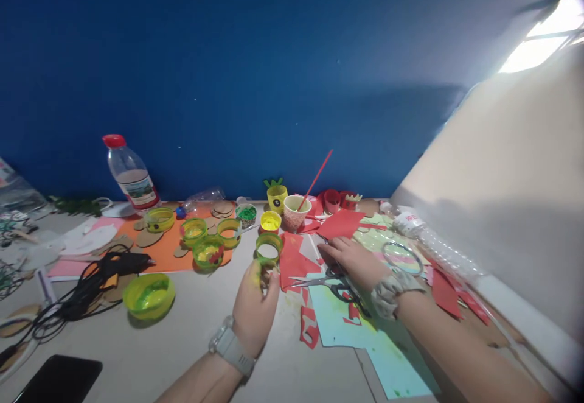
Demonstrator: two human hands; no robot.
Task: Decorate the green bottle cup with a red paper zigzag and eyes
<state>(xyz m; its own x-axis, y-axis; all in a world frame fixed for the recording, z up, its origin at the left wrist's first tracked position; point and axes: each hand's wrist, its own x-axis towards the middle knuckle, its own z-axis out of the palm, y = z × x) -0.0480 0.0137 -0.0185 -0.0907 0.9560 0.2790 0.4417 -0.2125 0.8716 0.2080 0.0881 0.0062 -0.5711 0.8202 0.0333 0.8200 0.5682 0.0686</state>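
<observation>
My left hand, wearing a grey-strapped watch, is closed at the near side of a green painted ring. Its fingertips are partly hidden, and yellow-green colour marks the fingers. My right hand lies palm down with the fingers stretched out, over the edge of the red paper and beside the scissors. The scissors have dark handles and rest across red paper and a light blue sheet. Red paper scraps lie between my hands.
Left are a green bowl, a black glue gun, a phone and a red-capped bottle. Behind stand a paper cup with a red stick and a yellow paint cup. A clear plastic bottle lies right.
</observation>
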